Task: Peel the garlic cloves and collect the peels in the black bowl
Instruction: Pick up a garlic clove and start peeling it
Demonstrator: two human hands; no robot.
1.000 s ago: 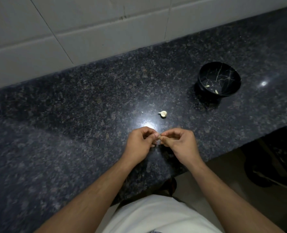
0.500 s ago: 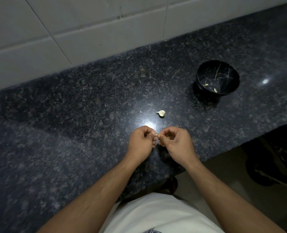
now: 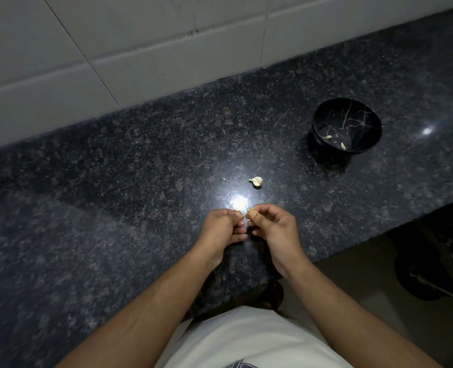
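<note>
Left hand (image 3: 224,227) pinches clove (image 3: 244,222) steady; right hand (image 3: 271,225) nips peel (tiny) to strip; bowl (image 3: 323,116) waits for scraps

We hold our left hand (image 3: 224,227) and right hand (image 3: 270,227) fingertip to fingertip over the granite counter (image 3: 113,208), pinching something pale and too small to make out. Just beyond our hands lies a garlic clove (image 3: 256,181). Farther right of the clove stands the black bowl (image 3: 347,126), with a few peel bits (image 3: 342,145) inside.
</note>
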